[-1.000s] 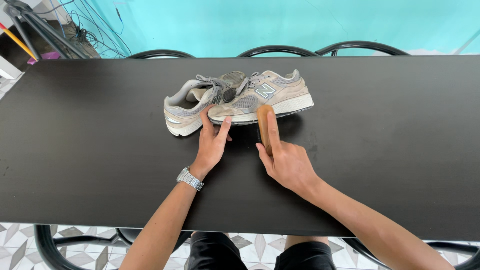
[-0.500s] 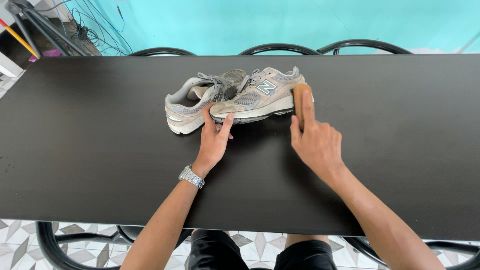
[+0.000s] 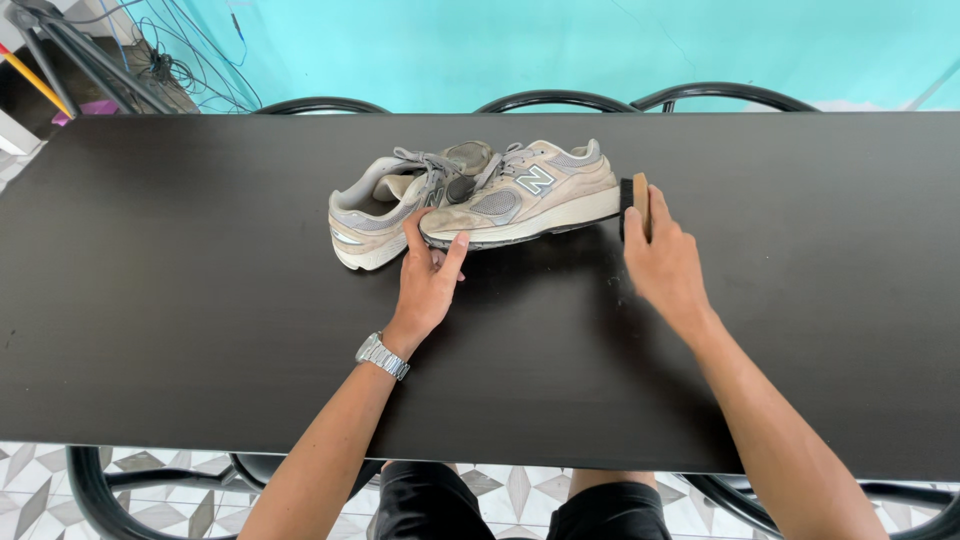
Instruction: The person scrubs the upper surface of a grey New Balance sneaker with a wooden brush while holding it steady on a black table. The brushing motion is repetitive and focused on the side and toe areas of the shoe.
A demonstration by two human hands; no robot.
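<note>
Two worn grey-beige sneakers lie on a black table [image 3: 180, 300]. The nearer sneaker [image 3: 530, 195] points left and partly overlaps the other sneaker [image 3: 375, 205] behind it. My left hand [image 3: 428, 280], with a metal watch at the wrist, rests flat on the table and its fingertips press against the nearer sneaker's toe. A wooden brush with black bristles [image 3: 634, 200] is in my right hand [image 3: 665, 265], held upright with the bristles against that sneaker's heel.
Black curved chair backs [image 3: 560, 100] line the table's far edge in front of a turquoise wall. Cables and a dark stand [image 3: 90, 70] sit at the back left. Patterned floor tiles [image 3: 150, 490] show below the near edge.
My right hand has carried the brush rightward along the nearer sneaker, from its front side round to the heel. The left hand has stayed at the toe.
</note>
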